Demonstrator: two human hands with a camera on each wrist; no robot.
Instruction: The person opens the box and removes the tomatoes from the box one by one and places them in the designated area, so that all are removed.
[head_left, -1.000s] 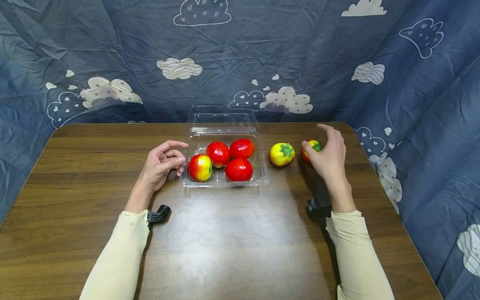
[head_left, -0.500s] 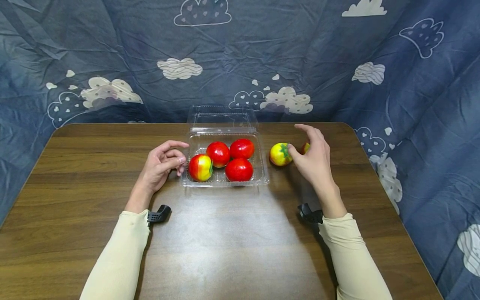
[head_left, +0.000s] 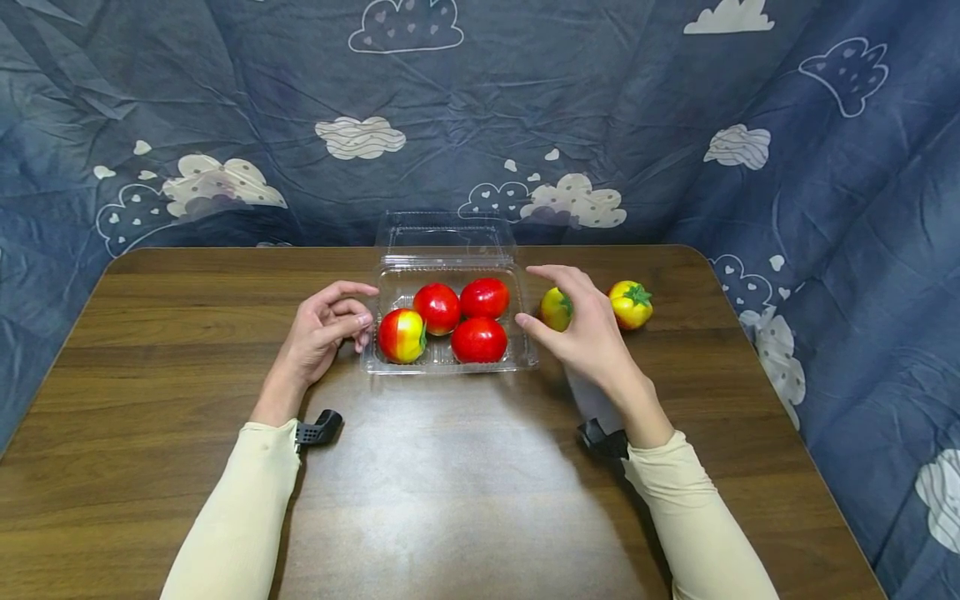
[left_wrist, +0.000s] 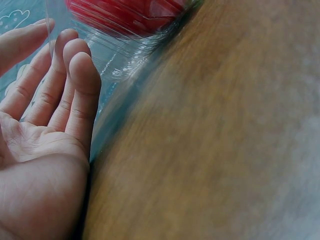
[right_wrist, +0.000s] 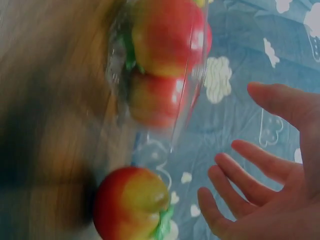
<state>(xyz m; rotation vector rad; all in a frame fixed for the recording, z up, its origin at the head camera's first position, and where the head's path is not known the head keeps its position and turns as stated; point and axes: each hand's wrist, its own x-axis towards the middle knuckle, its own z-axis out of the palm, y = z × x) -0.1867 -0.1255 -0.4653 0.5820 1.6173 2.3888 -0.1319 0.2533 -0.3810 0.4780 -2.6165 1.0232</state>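
A clear plastic clamshell box (head_left: 495,367) stands with its lid raised. Several glossy red, tomato-like fruits sit inside, one red-and-yellow fruit (head_left: 402,337) at its front left. My left hand (head_left: 315,335) is at the box's left side, fingers loosely bent, holding nothing; in the left wrist view its fingertips are right at the clear wall. My right hand (head_left: 588,337) hovers by the box's right edge, thumb and fingers spread with nothing between them. It partly hides a yellow fruit (head_left: 554,310) with a green leafy top. Another yellow fruit (head_left: 632,306) lies just right of the hand.
The clear lid (head_left: 446,236) leans up at the back of the box, near the far edge of the wooden table (head_left: 465,483). Behind hangs a blue cloth (head_left: 262,92) with white clouds. Both wrists carry a black strap mount (head_left: 318,427).
My right hand has moved left, from the far-right fruit across the nearer one to the box's right edge. The far-right fruit is uncovered now. My left hand has stayed in place.
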